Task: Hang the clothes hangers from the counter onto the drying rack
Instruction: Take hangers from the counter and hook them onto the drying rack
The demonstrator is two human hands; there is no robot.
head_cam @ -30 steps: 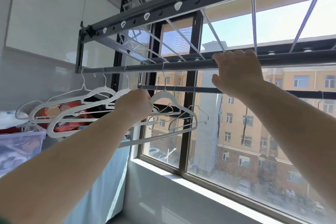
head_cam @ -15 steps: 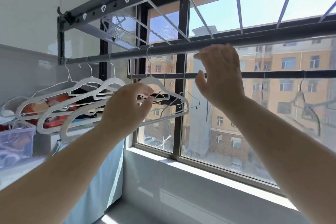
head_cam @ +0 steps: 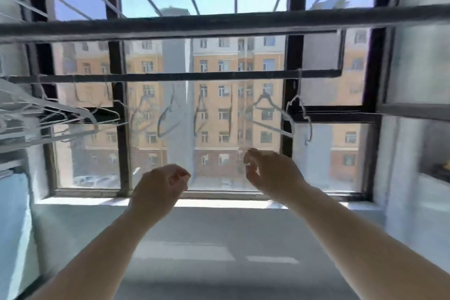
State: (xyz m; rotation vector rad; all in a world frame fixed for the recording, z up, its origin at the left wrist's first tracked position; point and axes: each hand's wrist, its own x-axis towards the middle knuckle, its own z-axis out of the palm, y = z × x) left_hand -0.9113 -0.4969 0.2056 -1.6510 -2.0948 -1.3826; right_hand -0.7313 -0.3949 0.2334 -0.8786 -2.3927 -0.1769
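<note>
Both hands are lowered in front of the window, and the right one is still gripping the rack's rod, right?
Not quite. The head view shows the right hand below the rod, holding nothing, like the left hand. Both are indeed lowered before the window.

Two bare forearms entered from the bottom edge, one on each side. No sleeves showed anywhere along them; both ran uncovered from the frame's lower corners up to the wrists. Left hand [head_cam: 162,184] carried no glove, watch or band. Right hand [head_cam: 270,173] likewise ungloved, wrist plain (motion blur softened the fingers [head_cam: 250,157], so any ring there could not be made out). No markings seen.
</note>
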